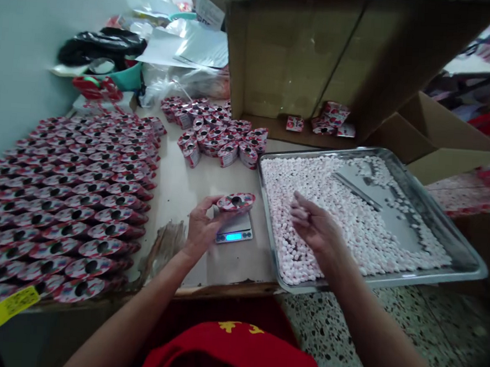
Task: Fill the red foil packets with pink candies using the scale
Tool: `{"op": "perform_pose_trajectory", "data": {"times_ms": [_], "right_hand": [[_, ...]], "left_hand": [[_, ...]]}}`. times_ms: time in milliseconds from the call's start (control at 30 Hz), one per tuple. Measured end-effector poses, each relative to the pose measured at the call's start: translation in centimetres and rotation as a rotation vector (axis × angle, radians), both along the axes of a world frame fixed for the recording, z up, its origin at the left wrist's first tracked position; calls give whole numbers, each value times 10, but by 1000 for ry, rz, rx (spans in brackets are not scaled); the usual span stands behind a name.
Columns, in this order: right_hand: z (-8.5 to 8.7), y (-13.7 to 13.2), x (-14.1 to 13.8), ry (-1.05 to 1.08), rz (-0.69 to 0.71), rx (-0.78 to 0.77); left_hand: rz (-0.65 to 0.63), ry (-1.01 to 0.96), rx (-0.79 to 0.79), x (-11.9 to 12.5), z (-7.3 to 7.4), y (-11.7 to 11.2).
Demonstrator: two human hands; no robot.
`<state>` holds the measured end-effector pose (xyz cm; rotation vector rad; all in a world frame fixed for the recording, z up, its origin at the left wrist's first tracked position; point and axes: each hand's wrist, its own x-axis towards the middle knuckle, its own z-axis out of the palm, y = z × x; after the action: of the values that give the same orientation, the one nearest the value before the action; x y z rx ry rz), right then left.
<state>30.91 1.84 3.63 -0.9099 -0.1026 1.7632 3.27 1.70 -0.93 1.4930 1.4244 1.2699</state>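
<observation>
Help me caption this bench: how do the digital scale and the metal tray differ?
The digital scale is small; the metal tray is far larger. The scale has a lit blue display; the tray has a raised rim. The tray carries small white pieces; at the scale, the left hand holds a printed packet. Both look silvery.

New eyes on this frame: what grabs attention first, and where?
Probably the dense rows of red-and-white packs filling the left of the table. Next, the metal tray of small white pieces at right, with the right hand over it. Between them, the left hand holds a single pack by a scale with a lit blue display.
</observation>
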Motion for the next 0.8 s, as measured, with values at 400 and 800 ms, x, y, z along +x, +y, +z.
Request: {"op": "perform_pose_trajectory", "data": {"times_ms": [400,800], "right_hand": [[-5,13,45,-390,104,15],[27,13,14,-523,270,72]], "left_hand": [[78,255,111,-34,-4,-26],[317,224,280,-68,57,-42]]}}
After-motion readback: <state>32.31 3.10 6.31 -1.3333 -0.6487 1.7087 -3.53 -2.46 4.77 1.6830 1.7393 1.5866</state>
